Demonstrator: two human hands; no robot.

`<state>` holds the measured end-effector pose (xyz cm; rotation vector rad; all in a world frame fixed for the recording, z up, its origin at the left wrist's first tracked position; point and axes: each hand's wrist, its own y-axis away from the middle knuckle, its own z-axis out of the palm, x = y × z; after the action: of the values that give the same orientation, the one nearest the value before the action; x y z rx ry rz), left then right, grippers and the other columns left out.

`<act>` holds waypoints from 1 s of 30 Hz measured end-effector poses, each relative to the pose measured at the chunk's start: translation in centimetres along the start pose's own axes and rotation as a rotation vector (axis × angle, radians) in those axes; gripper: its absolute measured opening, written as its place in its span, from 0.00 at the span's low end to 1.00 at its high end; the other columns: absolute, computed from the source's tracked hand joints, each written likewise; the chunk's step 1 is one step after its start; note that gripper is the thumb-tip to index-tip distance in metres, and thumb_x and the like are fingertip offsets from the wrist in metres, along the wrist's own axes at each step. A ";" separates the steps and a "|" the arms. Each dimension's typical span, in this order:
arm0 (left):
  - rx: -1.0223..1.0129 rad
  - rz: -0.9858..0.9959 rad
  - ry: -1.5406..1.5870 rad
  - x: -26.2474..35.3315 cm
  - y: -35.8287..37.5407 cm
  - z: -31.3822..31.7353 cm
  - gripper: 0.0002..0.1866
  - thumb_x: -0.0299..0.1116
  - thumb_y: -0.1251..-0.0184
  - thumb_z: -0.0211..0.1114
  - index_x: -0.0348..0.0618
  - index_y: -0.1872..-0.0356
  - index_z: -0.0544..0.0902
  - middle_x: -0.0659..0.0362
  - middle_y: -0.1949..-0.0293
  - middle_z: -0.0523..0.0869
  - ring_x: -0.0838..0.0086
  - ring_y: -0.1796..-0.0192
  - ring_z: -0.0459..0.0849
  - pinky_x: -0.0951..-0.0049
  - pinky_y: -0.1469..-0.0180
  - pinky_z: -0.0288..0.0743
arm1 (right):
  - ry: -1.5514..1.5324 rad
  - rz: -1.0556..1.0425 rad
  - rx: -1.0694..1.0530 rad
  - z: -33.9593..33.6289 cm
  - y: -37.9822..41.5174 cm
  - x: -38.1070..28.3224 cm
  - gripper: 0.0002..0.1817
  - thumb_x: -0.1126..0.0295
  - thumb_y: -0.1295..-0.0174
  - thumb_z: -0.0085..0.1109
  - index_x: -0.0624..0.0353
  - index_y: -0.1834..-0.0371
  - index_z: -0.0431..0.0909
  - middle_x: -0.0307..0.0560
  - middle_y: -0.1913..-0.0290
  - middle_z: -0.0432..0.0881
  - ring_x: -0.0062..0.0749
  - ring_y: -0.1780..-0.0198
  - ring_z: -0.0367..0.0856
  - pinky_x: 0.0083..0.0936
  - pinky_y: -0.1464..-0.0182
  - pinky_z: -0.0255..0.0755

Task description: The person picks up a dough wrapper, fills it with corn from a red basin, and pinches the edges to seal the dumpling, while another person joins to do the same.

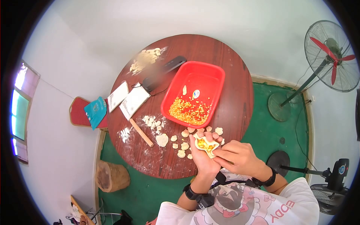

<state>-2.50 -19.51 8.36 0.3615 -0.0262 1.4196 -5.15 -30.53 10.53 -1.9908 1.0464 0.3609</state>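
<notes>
My left hand (205,165) is palm up and cupped under a dumpling wrapper (206,146) heaped with yellow filling, its fingertips curled over the far edge. From the right, my right hand (240,154) has its thumb and fingers closed on the near right edge of that wrapper. The wrapper is still open at the top, and the filling shows. Just beyond my hands stands a red plastic basin (221,80) with loose yellow filling (189,111) in its lower end. Several small dough pieces (184,145) lie on the table left of my left hand.
The round wooden table (225,50) also carries a rolling pin (141,132), a flattened dough round (162,140), flour, white booklets (135,101) and a dough pile (146,58). A pedestal fan (330,56) stands right, a wooden stump (111,176) lower left, a chair (80,112) left.
</notes>
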 end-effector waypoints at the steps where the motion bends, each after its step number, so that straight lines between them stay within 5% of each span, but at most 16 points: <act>1: 0.000 0.004 0.002 0.0 0.0 0.0 0.17 0.46 0.31 0.37 0.50 0.74 0.67 0.63 0.78 0.69 0.72 0.67 0.70 0.69 0.62 0.68 | 0.050 -0.040 -0.024 -0.1 -0.2 -0.1 0.12 0.74 0.61 0.67 0.58 0.69 0.79 0.39 0.75 0.76 0.29 0.77 0.74 0.21 0.79 0.67; 8: -0.031 0.011 0.011 0.4 0.5 1.0 0.18 0.49 0.31 0.35 0.49 0.71 0.65 0.61 0.78 0.69 0.71 0.68 0.70 0.68 0.60 0.66 | -0.059 -0.045 0.132 1.5 -0.1 0.4 0.07 0.76 0.56 0.61 0.59 0.72 0.77 0.40 0.78 0.73 0.28 0.80 0.72 0.21 0.80 0.67; 13: -0.050 0.032 -0.023 0.8 0.7 1.6 0.17 0.48 0.31 0.36 0.50 0.72 0.67 0.65 0.78 0.67 0.76 0.71 0.68 0.72 0.64 0.65 | -0.327 0.206 0.136 1.5 -0.2 -0.5 0.06 0.79 0.54 0.60 0.63 0.70 0.77 0.44 0.79 0.73 0.27 0.81 0.71 0.21 0.81 0.65; 26: -0.074 0.067 -0.007 0.7 0.7 2.2 0.16 0.47 0.30 0.36 0.50 0.72 0.66 0.64 0.78 0.66 0.75 0.71 0.67 0.71 0.62 0.65 | -0.139 0.008 0.153 1.1 -0.4 -0.5 0.09 0.76 0.57 0.63 0.61 0.70 0.77 0.43 0.79 0.73 0.30 0.80 0.73 0.23 0.81 0.67; 28: -0.081 0.071 -0.013 0.7 0.8 2.2 0.15 0.46 0.30 0.37 0.50 0.72 0.66 0.65 0.78 0.66 0.76 0.71 0.66 0.72 0.63 0.65 | -0.308 0.237 0.119 1.0 -0.3 -1.0 0.09 0.76 0.58 0.62 0.61 0.71 0.77 0.43 0.79 0.73 0.32 0.80 0.73 0.23 0.80 0.67; 30: -0.090 0.063 0.001 0.8 0.8 2.1 0.15 0.46 0.30 0.38 0.50 0.72 0.66 0.65 0.77 0.66 0.76 0.71 0.67 0.72 0.62 0.65 | -0.288 0.215 0.091 1.0 -0.4 -1.0 0.09 0.77 0.58 0.62 0.61 0.71 0.77 0.43 0.78 0.73 0.32 0.80 0.73 0.23 0.79 0.67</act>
<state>-2.73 -19.24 10.70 0.2872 -0.1012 1.4759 -5.34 -29.15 10.69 -1.6897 1.0713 0.6817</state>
